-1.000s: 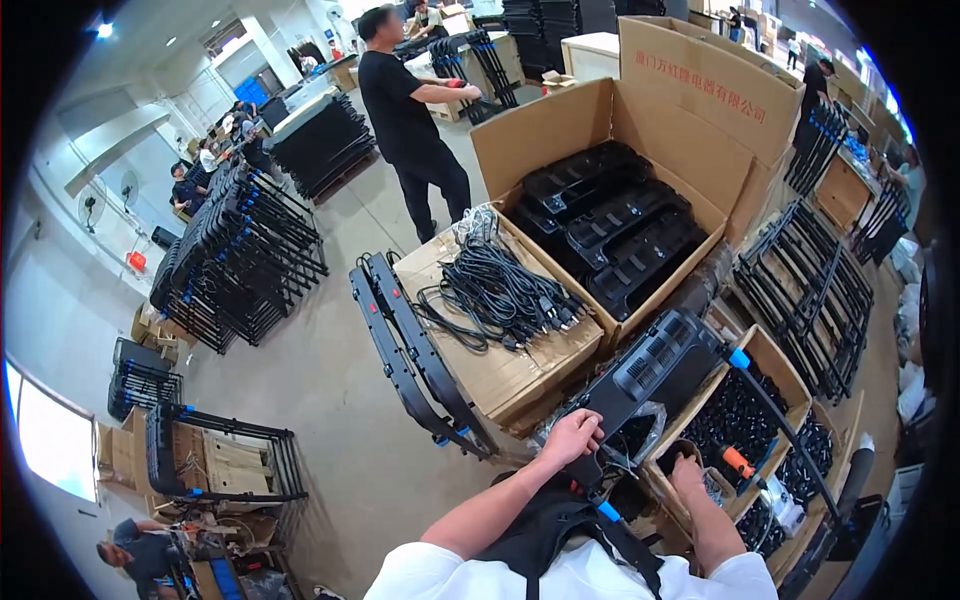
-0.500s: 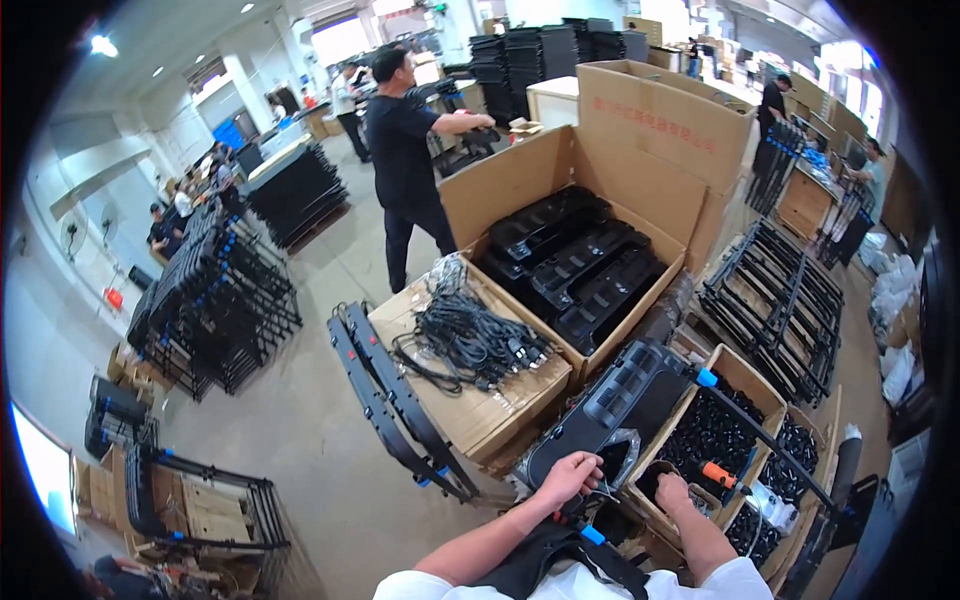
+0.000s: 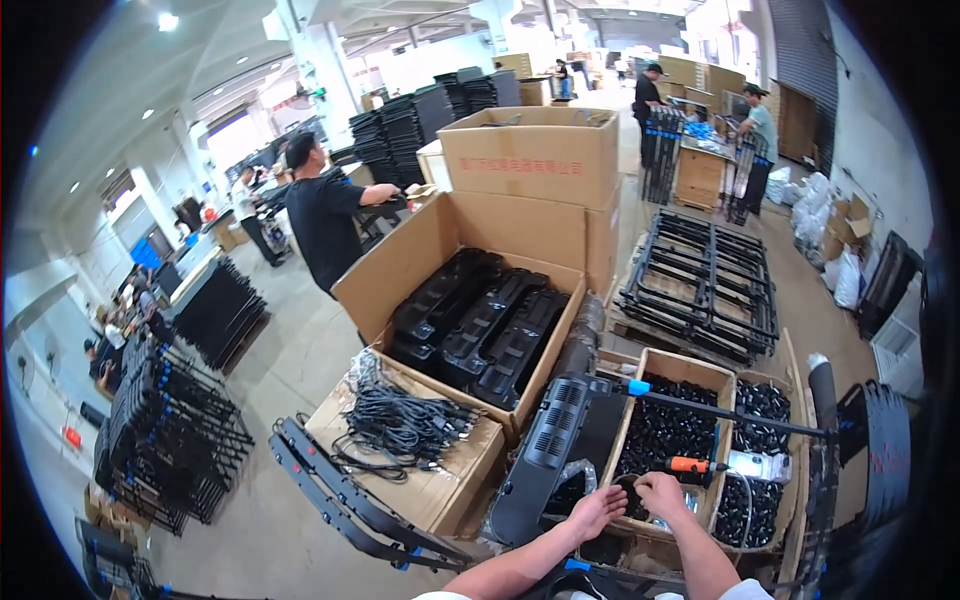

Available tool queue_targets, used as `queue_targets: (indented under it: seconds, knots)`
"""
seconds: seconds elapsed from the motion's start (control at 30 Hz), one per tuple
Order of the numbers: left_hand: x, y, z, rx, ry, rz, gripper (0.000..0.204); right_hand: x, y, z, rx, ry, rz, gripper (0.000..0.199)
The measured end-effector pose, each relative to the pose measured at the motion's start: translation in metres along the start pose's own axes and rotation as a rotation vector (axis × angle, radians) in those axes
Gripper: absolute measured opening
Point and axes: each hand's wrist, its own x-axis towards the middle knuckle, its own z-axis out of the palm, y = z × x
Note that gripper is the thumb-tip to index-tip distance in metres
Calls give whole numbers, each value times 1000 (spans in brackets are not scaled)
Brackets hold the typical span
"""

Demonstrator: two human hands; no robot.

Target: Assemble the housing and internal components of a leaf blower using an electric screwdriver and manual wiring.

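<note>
My left hand (image 3: 596,511) rests on the lower end of a long black plastic housing (image 3: 560,445) that leans between two boxes. Its fingers are spread against the part. My right hand (image 3: 662,493) sits just to the right, at the near rim of a cardboard box of small black parts (image 3: 672,437), curled as if pinching something small that I cannot make out. An orange-handled tool (image 3: 690,465) lies on the parts right beside that hand.
A large open carton (image 3: 400,262) holds black moulded trays. A flat box lid (image 3: 440,488) carries a bundle of black cables (image 3: 405,422). Black metal frames lie on a pallet (image 3: 702,285) and at lower left (image 3: 340,500). A person in black (image 3: 325,220) stands behind the carton.
My view has swung right, so the boxes and the person in black sit further left. Both hands have moved from the black housing's end toward the box of small parts.
</note>
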Motion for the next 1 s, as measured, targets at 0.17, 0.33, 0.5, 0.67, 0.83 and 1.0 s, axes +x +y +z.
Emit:
queue_targets:
  seconds: [0.17, 0.33, 0.5, 0.67, 0.83, 1.0]
  knots:
    - [46, -37, -2, -162, -41, -104, 47, -25, -7, 25, -110, 127, -351, 24]
    - [67, -46, -3, -247, -232, -70, 51, -45, -20, 24, -85, 193, -335, 27]
    - [51, -28, 7, -355, -44, -79, 21, -31, 20, 3, 36, 328, -254, 33]
    - [9, -13, 9, -121, -119, -85, 23, 14, 121, 1, 603, 243, 281, 48]
    - [-36, -9, 9, 45, -136, -50, 21, 68, 192, -4, 1264, 289, 449, 31]
    - [-64, -13, -3, 140, -115, -24, 25, 114, 183, 17, 1066, 653, 516, 34]
